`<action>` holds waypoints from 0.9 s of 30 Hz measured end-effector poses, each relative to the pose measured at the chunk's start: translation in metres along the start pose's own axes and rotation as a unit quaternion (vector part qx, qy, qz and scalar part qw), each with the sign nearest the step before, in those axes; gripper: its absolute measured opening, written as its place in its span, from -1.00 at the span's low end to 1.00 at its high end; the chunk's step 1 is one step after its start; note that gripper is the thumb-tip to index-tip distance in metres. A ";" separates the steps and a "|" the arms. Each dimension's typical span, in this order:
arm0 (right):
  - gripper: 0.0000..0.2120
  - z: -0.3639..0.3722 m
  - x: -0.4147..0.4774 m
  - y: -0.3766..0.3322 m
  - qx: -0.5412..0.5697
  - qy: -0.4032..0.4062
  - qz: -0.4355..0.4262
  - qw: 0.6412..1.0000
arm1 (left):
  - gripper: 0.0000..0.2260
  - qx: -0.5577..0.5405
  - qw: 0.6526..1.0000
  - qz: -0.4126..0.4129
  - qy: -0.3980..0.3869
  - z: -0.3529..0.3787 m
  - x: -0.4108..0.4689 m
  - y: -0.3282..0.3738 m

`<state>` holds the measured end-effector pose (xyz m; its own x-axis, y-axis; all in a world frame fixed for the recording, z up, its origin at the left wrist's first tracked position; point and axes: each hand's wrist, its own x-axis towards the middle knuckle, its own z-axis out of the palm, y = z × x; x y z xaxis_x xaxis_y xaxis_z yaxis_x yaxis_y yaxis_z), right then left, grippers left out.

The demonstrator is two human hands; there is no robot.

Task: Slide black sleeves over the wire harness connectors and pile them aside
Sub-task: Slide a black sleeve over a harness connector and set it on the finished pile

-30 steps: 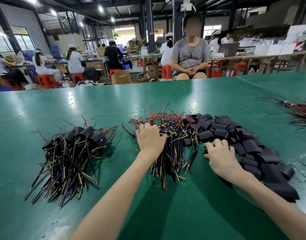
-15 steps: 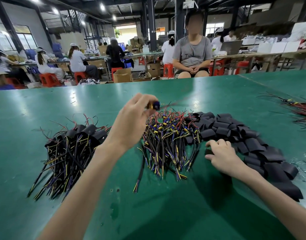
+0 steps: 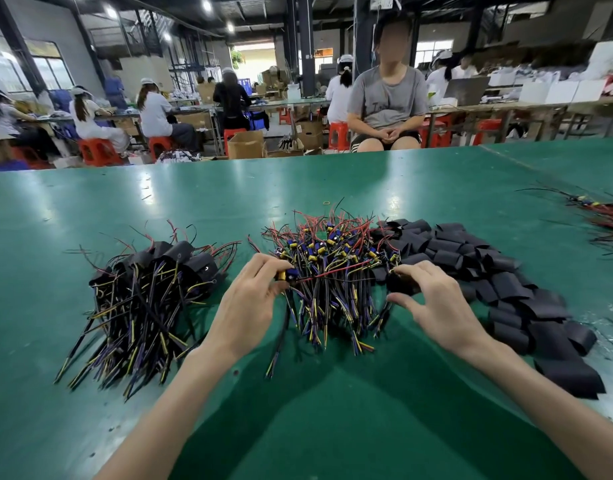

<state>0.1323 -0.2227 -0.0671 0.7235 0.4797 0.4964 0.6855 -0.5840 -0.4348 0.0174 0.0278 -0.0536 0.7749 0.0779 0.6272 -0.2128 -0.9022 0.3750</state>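
Harnesses lie in two heaps: a sleeved pile [image 3: 149, 292] off to the left of the left hand [image 3: 251, 303], and a bare pile [image 3: 336, 268] between the two hands, its yellow and blue ends uncovered. The heaps look of like bulk, so I judge the job roughly half done, with a long bank of loose sleeves [image 3: 512, 292] to the right of the right hand [image 3: 436, 303] waiting to be used. The left hand pinches one connector [image 3: 287, 274] at the bare pile's left edge. The right hand's fingers curl over one sleeve [image 3: 402, 285] at that pile's right edge, thumb spread just below it, so it seems grasped, though the grip is partly hidden. Connector and sleeve are apart, with tangled wires between them that could snag on the way across. The green worktop [image 3: 298, 410] lies open on the near side of the hands, between the forearms, and the strip between the left hand and the sleeved pile is free for setting a finished piece down. Another bundle [image 3: 606, 220] lies far beyond the right hand, well apart.
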 end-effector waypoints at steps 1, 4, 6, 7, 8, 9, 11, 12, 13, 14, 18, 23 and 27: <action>-0.62 0.000 -0.001 -0.002 0.010 0.005 -0.006 1.000 | -0.79 -0.009 1.000 -0.001 0.002 0.000 -0.001 0.000; -0.66 -0.001 -0.003 -0.005 0.044 0.014 -0.014 0.999 | -0.77 -0.038 0.999 0.005 0.009 0.002 -0.001 0.004; -0.66 -0.001 -0.004 -0.006 0.056 0.014 -0.016 0.998 | -0.77 -0.047 0.999 0.007 0.012 0.002 -0.002 0.007; -0.65 -0.001 -0.004 -0.006 0.061 0.015 -0.016 0.998 | -0.77 -0.046 0.999 0.007 0.012 0.002 -0.002 0.007; -0.65 -0.001 -0.004 -0.007 0.066 0.016 -0.015 0.998 | -0.77 -0.044 0.999 0.008 0.011 0.002 -0.003 0.008; -0.65 -0.001 -0.004 -0.007 0.072 0.019 -0.014 0.997 | -0.77 -0.042 0.999 0.010 0.009 0.002 -0.003 0.008; -0.66 -0.002 -0.004 -0.009 0.081 0.025 -0.013 0.996 | -0.77 -0.035 0.999 0.013 0.004 0.002 -0.003 0.008; -0.66 -0.003 -0.004 -0.010 0.084 0.028 -0.013 0.996 | -0.77 -0.032 0.999 0.014 0.003 0.002 -0.003 0.008; -0.65 -0.003 -0.004 -0.011 0.087 0.032 -0.014 0.996 | -0.77 -0.030 0.999 0.015 0.003 0.001 -0.003 0.008; -0.65 -0.003 -0.004 -0.011 0.089 0.036 -0.015 0.995 | -0.77 -0.029 0.999 0.016 0.003 0.001 -0.003 0.008; -0.64 -0.004 -0.004 -0.012 0.093 0.046 -0.013 0.995 | -0.76 -0.037 0.999 0.020 -0.002 0.001 -0.004 0.008; -0.66 -0.001 -0.003 -0.009 0.101 0.066 0.012 0.993 | -0.70 -0.058 0.998 0.038 -0.004 0.000 -0.004 0.010; -0.67 -0.001 -0.001 -0.006 0.122 0.083 0.036 0.988 | -0.67 -0.063 0.997 0.043 -0.011 0.001 -0.004 0.011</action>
<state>0.1277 -0.2199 -0.0643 0.7613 0.3175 0.5653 0.6471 -0.4269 -0.6317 0.0129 0.0175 -0.0527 0.7627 -0.0078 0.6467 -0.3510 -0.8448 0.4039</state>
